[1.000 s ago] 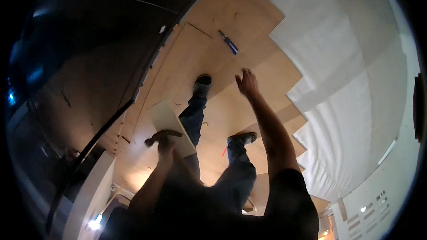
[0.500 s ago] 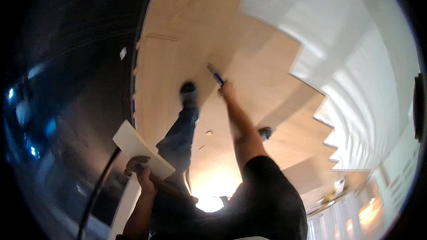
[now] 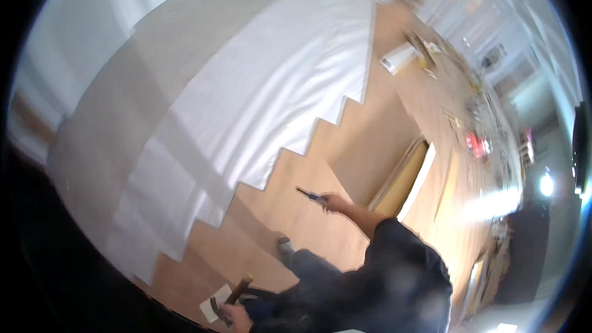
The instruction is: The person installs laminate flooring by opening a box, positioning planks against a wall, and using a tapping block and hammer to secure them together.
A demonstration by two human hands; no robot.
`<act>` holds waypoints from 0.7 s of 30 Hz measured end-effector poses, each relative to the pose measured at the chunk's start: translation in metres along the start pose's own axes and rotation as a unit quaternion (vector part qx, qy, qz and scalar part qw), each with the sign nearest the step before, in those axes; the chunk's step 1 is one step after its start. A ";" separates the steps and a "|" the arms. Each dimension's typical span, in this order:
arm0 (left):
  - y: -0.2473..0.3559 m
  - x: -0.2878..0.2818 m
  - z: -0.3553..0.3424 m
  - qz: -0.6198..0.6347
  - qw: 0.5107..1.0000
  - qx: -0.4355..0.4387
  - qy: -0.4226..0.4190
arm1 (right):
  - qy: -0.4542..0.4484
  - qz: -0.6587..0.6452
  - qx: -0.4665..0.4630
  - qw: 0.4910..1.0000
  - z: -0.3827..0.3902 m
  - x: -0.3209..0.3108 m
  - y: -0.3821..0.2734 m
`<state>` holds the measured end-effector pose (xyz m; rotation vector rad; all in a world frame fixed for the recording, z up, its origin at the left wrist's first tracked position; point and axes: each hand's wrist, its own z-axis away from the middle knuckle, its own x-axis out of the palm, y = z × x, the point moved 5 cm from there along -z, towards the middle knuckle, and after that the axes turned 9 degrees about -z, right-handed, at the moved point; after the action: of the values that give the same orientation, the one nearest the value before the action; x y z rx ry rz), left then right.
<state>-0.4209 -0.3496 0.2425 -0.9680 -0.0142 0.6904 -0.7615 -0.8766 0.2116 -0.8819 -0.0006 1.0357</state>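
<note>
I have the right hand (image 3: 333,203) out over the wood-look flooring (image 3: 311,243), its fingers wrapped around a blue utility knife (image 3: 313,196). The knife's tip points to the left and away from me, above the planks and near their stepped edge. At the near left, the left hand (image 3: 237,317) is curled around a hammer (image 3: 239,289), whose brown part slants up toward the right. A pale board piece (image 3: 209,304) shows just beside and behind the hammer; I cannot tell from here whether the left fingers grip it too. One shoe (image 3: 284,244) rests on the flooring between the two hands.

Beyond the stepped edge, to the left, I see a rumpled white underlay sheet (image 3: 265,105), and farther left a grey strip (image 3: 139,95) along the wall. Right of the knife, near the right forearm, lies a long open carton (image 3: 404,179), yellowish inside. Farther right, a red object (image 3: 476,144) sits among blurred clutter I cannot make out.
</note>
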 end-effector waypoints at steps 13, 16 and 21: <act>-0.236 -0.049 -0.348 -0.984 -0.065 0.165 0.009 | 0.210 -0.029 0.118 0.970 0.113 -0.172 0.166; -0.264 -0.103 -0.401 -0.957 -0.259 0.112 0.073 | 0.019 -0.059 0.250 0.966 0.150 -0.128 0.234; -0.267 -0.296 -0.534 -0.789 -0.608 -0.064 0.063 | 0.155 -0.250 0.359 0.886 0.177 -0.158 0.247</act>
<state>-0.3477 -1.0112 0.2181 -0.5629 0.8713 2.3654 -1.1002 -0.8302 0.2345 -0.3184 0.3864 0.3381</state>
